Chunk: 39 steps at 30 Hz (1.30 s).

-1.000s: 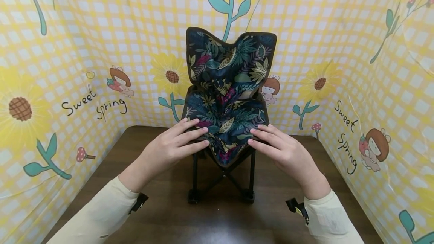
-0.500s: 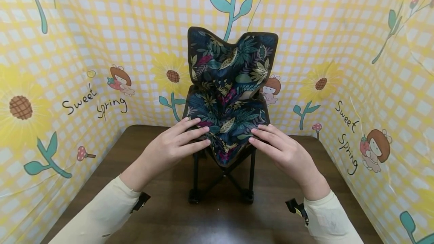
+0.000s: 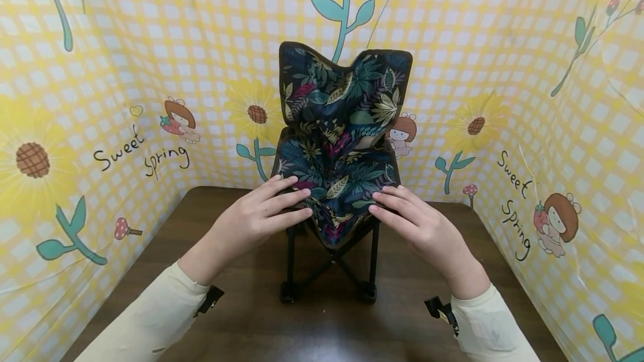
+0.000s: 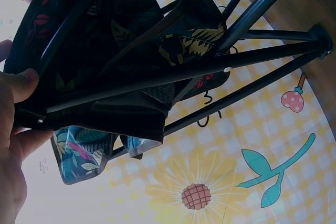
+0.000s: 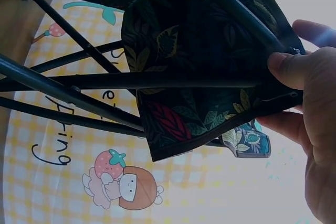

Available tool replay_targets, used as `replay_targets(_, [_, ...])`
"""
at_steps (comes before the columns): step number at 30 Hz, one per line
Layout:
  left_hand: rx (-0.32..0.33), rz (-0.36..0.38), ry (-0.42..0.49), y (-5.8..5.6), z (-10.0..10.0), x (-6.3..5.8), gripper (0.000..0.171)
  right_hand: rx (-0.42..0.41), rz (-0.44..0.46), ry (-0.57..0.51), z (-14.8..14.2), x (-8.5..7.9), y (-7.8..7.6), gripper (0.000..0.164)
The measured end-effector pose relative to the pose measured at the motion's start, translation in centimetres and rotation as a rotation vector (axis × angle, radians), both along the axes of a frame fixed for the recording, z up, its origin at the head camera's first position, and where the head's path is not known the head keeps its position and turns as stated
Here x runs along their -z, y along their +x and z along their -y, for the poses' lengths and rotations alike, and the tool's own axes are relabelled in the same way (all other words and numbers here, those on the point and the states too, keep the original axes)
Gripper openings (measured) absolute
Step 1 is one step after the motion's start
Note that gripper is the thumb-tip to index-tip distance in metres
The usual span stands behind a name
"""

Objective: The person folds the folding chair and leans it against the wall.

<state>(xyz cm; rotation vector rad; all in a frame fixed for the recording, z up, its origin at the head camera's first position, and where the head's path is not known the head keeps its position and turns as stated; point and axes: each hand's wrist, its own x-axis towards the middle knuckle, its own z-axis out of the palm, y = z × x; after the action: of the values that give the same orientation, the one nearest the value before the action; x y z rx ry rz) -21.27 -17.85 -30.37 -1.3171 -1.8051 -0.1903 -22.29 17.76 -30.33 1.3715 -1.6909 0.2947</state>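
Observation:
A small folding chair (image 3: 347, 99) with dark leaf-print fabric and black crossed legs stands unfolded on a brown table, its backrest away from me. My left hand (image 3: 251, 211) grips the seat's front left corner, fingers over the top. In the left wrist view, the left thumb (image 4: 23, 83) presses the underside near the frame tube's end. On the front right corner my right hand (image 3: 427, 225) holds on in the same way. The right wrist view has the right thumb (image 5: 289, 66) under the fabric beside a black tube (image 5: 173, 81).
The brown table (image 3: 322, 328) extends around the chair's feet. A yellow checked cloth (image 3: 453, 43) with sunflowers, cartoon figures and lettering hangs behind and on both sides. Each cream sleeve bears a black strap piece at the wrist.
The head view has shifted very slightly. Both hands keep their hold on the seat corners, and the chair stays in place.

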Motion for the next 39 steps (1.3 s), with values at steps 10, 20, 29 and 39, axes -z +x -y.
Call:
replay_targets(10, [-0.009,-0.009,-0.003,-0.1,-0.2,-0.3,0.036,0.01,-0.013,-0.007,0.2,-0.2,0.0,0.034])
replay_targets(20, [-0.013,0.011,-0.004,-0.1,-0.5,-0.6,0.036,0.021,0.001,-0.005,0.2,-0.5,0.0,0.035])
replay_targets(29, [-0.007,0.015,0.0,-0.3,-0.7,-0.7,0.034,-0.002,0.015,0.001,0.3,-1.0,0.0,0.034])
replay_targets(39, [-0.018,0.018,-0.014,-0.2,-0.9,-1.0,0.035,-0.01,0.026,0.008,0.4,-1.1,-0.2,0.034])
